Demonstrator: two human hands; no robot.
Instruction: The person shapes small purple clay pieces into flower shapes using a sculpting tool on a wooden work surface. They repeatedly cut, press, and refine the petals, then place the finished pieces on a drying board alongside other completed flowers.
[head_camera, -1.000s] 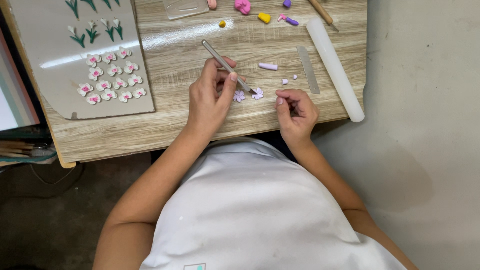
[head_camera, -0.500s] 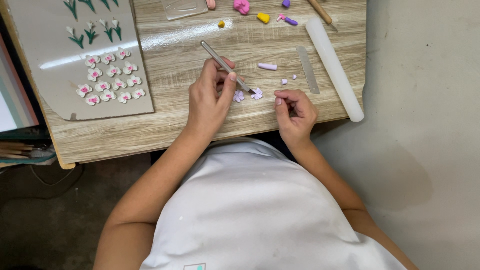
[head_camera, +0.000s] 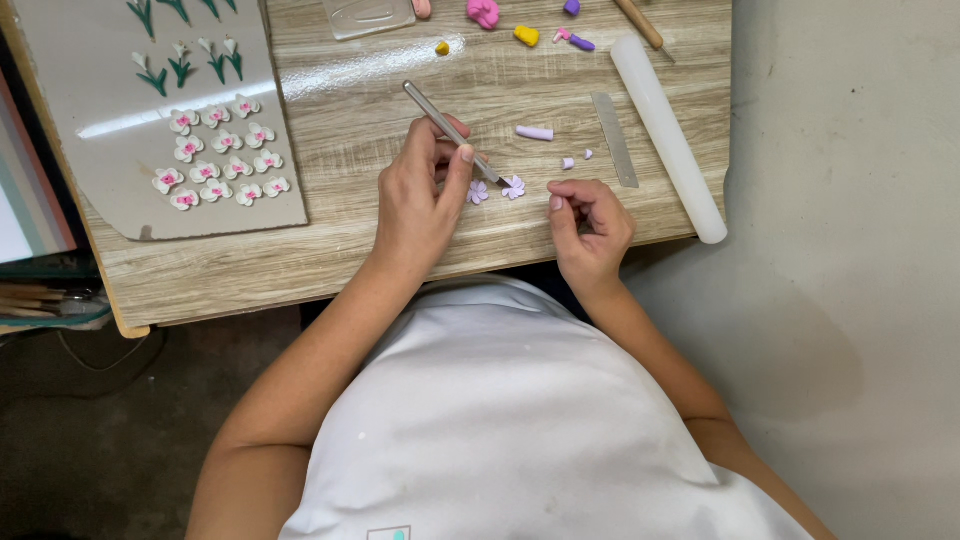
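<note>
The left hand (head_camera: 420, 205), at frame centre, is closed in a pen grip on a thin metal modelling tool (head_camera: 452, 133); the tool's tip meets the wood-grain table (head_camera: 330, 120) beside two small lilac clay flowers (head_camera: 496, 189). The right hand (head_camera: 590, 225), just right of the flowers, is loosely curled, thumb and forefinger pinched together; whether they hold anything cannot be told. A translucent cylindrical roller (head_camera: 668, 135) lies diagonally at upper right, next to a flat metal blade (head_camera: 614, 138). A smooth grey sheet (head_camera: 100, 100) at upper left carries rows of white-and-pink clay flowers (head_camera: 218, 165).
</note>
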